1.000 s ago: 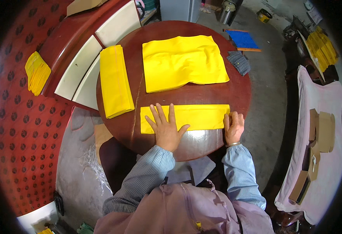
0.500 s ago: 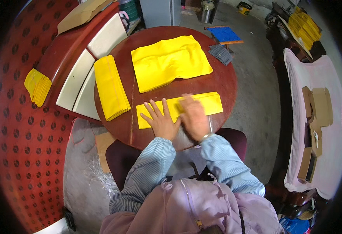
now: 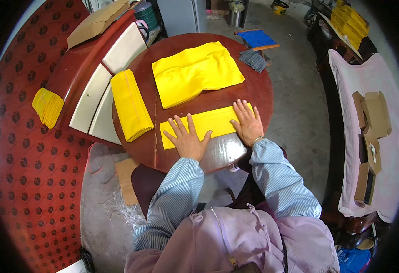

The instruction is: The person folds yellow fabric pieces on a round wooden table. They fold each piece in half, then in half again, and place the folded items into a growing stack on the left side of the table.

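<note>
A yellow cloth folded into a long strip (image 3: 212, 122) lies crosswise near the front edge of the round red-brown table (image 3: 138, 152). My left hand (image 3: 189, 140) rests flat on its left end, fingers spread. On the right end lies my right hand (image 3: 248, 122), palm down with fingers stretched out. Just beyond the strip is a stack of wider, slightly rumpled yellow cloths (image 3: 197, 70). To the left stands a pile of narrow folded yellow cloths (image 3: 132, 105).
A grey textured pad (image 3: 253, 60) sits at the table's far right edge, beside a blue folding stool (image 3: 256, 39). White drawer fronts (image 3: 90, 98) border the table's left. Open cardboard boxes (image 3: 371, 136) lie on a pink-covered bench (image 3: 349, 182) at right.
My right hand has slid rightward from the middle of the folded strip to its right end. My left hand stays on the left end.
</note>
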`<state>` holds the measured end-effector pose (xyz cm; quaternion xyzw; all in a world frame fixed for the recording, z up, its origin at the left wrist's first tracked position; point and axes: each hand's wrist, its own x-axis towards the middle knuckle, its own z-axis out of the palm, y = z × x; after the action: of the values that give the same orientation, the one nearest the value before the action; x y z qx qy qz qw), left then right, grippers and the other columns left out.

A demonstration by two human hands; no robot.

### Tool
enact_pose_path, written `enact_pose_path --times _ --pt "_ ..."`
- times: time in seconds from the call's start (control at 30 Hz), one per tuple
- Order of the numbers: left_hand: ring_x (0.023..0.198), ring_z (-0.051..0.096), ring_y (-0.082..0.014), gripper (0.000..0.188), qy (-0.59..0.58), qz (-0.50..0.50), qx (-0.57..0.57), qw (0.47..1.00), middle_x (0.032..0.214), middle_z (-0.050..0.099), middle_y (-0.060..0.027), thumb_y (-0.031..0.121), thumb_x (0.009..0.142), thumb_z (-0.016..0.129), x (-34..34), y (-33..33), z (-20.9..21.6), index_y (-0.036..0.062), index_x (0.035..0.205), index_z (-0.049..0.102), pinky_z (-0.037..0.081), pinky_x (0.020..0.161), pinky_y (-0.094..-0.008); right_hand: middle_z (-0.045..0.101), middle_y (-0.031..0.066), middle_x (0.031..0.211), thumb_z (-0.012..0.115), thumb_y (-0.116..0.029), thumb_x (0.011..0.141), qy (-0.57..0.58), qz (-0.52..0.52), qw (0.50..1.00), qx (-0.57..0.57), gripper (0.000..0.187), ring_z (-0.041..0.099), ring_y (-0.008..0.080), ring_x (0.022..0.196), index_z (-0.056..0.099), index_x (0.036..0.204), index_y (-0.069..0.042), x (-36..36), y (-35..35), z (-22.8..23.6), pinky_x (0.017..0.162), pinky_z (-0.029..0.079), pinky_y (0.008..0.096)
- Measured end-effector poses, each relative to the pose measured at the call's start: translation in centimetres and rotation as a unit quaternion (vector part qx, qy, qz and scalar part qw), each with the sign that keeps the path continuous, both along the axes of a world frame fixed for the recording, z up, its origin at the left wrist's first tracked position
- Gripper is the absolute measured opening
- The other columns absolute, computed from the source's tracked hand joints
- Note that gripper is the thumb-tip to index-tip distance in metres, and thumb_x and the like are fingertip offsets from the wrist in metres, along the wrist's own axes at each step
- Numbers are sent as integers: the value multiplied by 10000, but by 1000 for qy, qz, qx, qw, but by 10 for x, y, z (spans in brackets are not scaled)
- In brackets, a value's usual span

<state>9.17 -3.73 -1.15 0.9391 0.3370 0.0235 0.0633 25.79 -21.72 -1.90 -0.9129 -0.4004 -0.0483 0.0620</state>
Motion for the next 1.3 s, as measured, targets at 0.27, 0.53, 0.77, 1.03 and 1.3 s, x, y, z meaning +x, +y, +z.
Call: enact_pose_path --times 0.27,0.53,0.77,1.03,1.3 --pt "1674 -25 -406 936 33 -41 19 998 1807 61 -208 778 1025 426 -9 28 -2 216 1739 201 -66 1284 -714 249 18 1797 438 -454 1134 12 -66 998 -11 656 176 213 1667 299 1714 -179 15 -10 1 1354 115 523" --pt "1672 90 -374 783 -49 -119 32 991 1790 189 -173 637 1066 509 -14 31 -5 243 1711 306 15 1302 -693 537 91 1589 700 -183 986 41 185 968 167 531 468 309 1480 600 1507 -152 -40 25 19 1237 346 500" --pt "1682 106 -247 696 0 -131 22 991 1811 190 -67 505 1111 499 -38 57 -4 209 1713 314 76 1348 -560 337 75 1759 562 -369 1091 52 96 992 63 663 265 263 1639 360 1684 -151 -40 24 1 1329 185 501" --pt "1677 142 -266 682 69 -104 -5 992 1794 234 -116 422 1119 502 -29 51 17 102 1695 325 52 1352 -551 391 79 1734 537 -369 1097 1 -10 1000 15 604 318 229 1621 452 1634 -106 -28 17 16 1338 139 564" --pt "1661 195 -298 684 -85 -120 -40 988 1764 289 -160 357 1111 546 -1 30 -3 50 1679 320 132 1354 -500 429 28 1717 566 -353 1088 3 101 992 71 589 343 180 1608 465 1636 -161 -51 76 -5 1336 156 544"
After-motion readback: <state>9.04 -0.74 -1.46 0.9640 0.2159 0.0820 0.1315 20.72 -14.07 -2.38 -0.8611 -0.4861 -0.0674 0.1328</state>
